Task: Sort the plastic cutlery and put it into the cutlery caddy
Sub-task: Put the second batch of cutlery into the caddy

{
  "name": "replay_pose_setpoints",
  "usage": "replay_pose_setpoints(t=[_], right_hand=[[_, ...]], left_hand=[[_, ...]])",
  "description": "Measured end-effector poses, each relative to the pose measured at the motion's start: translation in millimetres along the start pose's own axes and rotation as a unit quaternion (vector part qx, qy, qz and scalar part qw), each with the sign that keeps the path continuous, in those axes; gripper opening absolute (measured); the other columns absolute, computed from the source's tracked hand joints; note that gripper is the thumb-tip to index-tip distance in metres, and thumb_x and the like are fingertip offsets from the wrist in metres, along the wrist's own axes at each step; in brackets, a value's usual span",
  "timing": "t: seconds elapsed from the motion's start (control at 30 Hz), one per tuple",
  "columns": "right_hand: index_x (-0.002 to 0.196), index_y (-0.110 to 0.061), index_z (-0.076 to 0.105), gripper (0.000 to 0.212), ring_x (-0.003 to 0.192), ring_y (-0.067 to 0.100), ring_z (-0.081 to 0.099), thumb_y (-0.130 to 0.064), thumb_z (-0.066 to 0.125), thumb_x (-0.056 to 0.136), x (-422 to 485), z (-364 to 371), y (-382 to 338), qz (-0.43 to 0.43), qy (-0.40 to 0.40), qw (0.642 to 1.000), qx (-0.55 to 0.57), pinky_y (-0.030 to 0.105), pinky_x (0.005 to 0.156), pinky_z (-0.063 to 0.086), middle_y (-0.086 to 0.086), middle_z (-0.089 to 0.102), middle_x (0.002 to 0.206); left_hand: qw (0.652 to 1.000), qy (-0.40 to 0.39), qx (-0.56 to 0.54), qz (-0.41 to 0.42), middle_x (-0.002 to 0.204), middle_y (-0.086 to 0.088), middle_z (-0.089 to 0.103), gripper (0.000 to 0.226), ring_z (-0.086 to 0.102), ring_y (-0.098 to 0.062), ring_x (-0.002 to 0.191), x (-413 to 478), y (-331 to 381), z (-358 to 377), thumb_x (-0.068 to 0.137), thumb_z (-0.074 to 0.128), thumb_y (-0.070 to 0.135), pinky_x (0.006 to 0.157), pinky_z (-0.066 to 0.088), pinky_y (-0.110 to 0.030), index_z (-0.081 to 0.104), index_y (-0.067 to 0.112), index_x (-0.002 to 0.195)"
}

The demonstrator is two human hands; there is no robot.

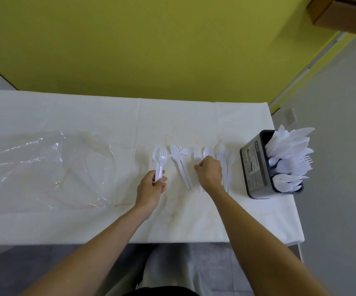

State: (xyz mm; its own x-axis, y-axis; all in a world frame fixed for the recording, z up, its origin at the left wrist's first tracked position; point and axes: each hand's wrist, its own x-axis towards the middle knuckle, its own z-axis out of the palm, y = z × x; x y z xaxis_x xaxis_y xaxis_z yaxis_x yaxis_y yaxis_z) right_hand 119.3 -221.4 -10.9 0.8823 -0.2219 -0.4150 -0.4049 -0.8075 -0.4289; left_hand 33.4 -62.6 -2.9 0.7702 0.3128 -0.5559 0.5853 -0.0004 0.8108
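L hand [151, 184] is clamped on a small bundle of white plastic cutlery [159, 165], mostly forks w/ one spoon bowl showing on top; tines point to 12 o'clock, handles run down into the fist. R hand [209, 170] sits knuckles-up, fingers curled together over loose pieces on the counter [87, 112]; can't tell whether it actually grips anything.

Between the hands lies a fork pile [179, 161], handles fanning toward 5 o'clock. At 12 o'clock of the R hand, just touching it, a spoon [208, 151] and another fork; at its 3 o'clock, more spoons [226, 165] lying lengthwise.

Cutlery caddy [256, 165], dark w/ a label on its side, stands at 3 o'clock near the counter's R edge, close to the corner there. It's already packed: knives at the far end, forks and spoons nearer. Gap between the spoons and the caddy is narrow.

At 9 o'clock a crumpled clear plastic bag [45, 165] covers much of the L counter, well apart from the L hand. Near edge at 6 o'clock has a broad bare strip; far edge at 12 o'clock, against the yellow-green wall [151, 43], is likewise open.
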Motion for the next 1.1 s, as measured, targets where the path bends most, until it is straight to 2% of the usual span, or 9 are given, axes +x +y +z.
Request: replay_pose_setpoints(t=[0.07,0.2,0.47,0.57,0.67,0.73,0.83,0.97,1.1], right_hand=[[0.054,-0.01,0.038,0.035,0.04,0.013,0.032,-0.005,0.057,0.082,2.6,-8.0,-3.3,0.011,-0.006,0.999,0.04,0.018,0.037,0.022,0.002,0.037,0.048],[0.067,-0.004,0.07,0.017,0.048,0.012,0.057,-0.01,0.062,0.081,-3.5,-25.4,-13.2,0.007,-0.034,0.982,0.184,0.021,0.049,0.046,0.009,0.067,0.061],[0.081,0.0,0.073,0.014,0.049,0.003,0.057,-0.014,0.071,0.082,-24.3,-9.5,-38.1,0.027,-0.173,0.937,0.302,0.018,0.048,0.04,0.001,0.068,0.068],[0.071,-0.01,0.068,0.019,0.052,0.01,0.057,-0.024,0.072,0.084,-15.7,-0.3,-37.6,0.035,-0.099,0.955,0.277,0.021,0.052,0.044,-0.003,0.064,0.061],[0.065,-0.006,0.061,0.029,0.058,0.02,0.052,-0.026,0.064,0.086,-0.1,7.2,-35.7,0.082,0.004,0.969,0.234,0.023,0.056,0.04,0.008,0.057,0.06],[0.075,-0.003,0.065,0.038,0.061,0.02,0.054,-0.039,0.064,0.087,7.1,9.3,-37.8,0.107,0.0,0.97,0.218,0.023,0.053,0.037,0.007,0.059,0.065],[0.092,-0.006,0.059,0.05,0.076,0.023,0.056,-0.054,0.066,0.082,11.3,14.5,-45.4,0.108,-0.014,0.975,0.194,0.028,0.065,0.043,0.004,0.058,0.081],[0.074,-0.009,0.05,0.038,0.063,0.017,0.053,-0.041,0.069,0.083,16.7,13.8,-55.1,0.113,-0.026,0.969,0.219,0.025,0.052,0.039,0.0,0.053,0.069],[0.075,-0.005,0.065,0.027,0.052,0.016,0.057,-0.03,0.072,0.077,25.3,-4.1,-64.9,0.136,-0.05,0.956,0.254,0.021,0.045,0.038,0.008,0.068,0.069]], left_hand=[[1.0,-0.01,0.0,0.005,0.099,-0.005,0.067,0.017,0.065,-0.018,0.08,0.9,1.6,-0.7,0.094,0.054,0.011,0.08,0.056,-0.027,0.064,0.018,0.106],[1.0,-0.014,0.012,0.006,0.098,-0.002,0.071,0.013,0.068,-0.018,0.082,3.5,8.8,5.1,0.093,0.057,0.017,0.082,0.056,-0.034,0.068,0.019,0.1],[0.999,-0.026,0.037,-0.011,0.1,0.002,0.068,0.015,0.064,-0.019,0.095,7.4,21.0,21.2,0.093,0.056,0.018,0.083,0.049,-0.033,0.057,0.019,0.108],[0.999,-0.004,0.011,-0.043,0.096,-0.001,0.069,0.01,0.067,-0.022,0.091,13.1,14.4,8.7,0.092,0.056,0.014,0.083,0.052,-0.038,0.055,0.021,0.098],[0.998,0.028,0.016,-0.055,0.095,-0.002,0.068,0.009,0.066,-0.026,0.093,18.3,6.1,-10.2,0.092,0.055,0.014,0.083,0.052,-0.041,0.052,0.022,0.092],[0.997,0.04,0.019,-0.057,0.092,0.0,0.068,0.009,0.065,-0.026,0.094,19.7,1.7,-20.8,0.092,0.056,0.013,0.078,0.051,-0.038,0.053,0.018,0.099],[0.997,0.033,0.021,-0.063,0.086,0.005,0.068,0.013,0.067,-0.023,0.092,19.6,-3.6,-32.0,0.092,0.056,0.013,0.08,0.051,-0.039,0.055,0.016,0.105],[0.997,0.022,0.007,-0.07,0.088,0.003,0.071,0.013,0.069,-0.024,0.094,20.5,-9.5,-38.2,0.093,0.056,0.011,0.085,0.052,-0.043,0.056,0.015,0.106],[0.998,0.017,0.022,-0.06,0.086,0.006,0.072,0.01,0.07,-0.023,0.093,25.2,-12.0,-41.0,0.092,0.056,0.014,0.088,0.053,-0.048,0.056,0.022,0.097]])
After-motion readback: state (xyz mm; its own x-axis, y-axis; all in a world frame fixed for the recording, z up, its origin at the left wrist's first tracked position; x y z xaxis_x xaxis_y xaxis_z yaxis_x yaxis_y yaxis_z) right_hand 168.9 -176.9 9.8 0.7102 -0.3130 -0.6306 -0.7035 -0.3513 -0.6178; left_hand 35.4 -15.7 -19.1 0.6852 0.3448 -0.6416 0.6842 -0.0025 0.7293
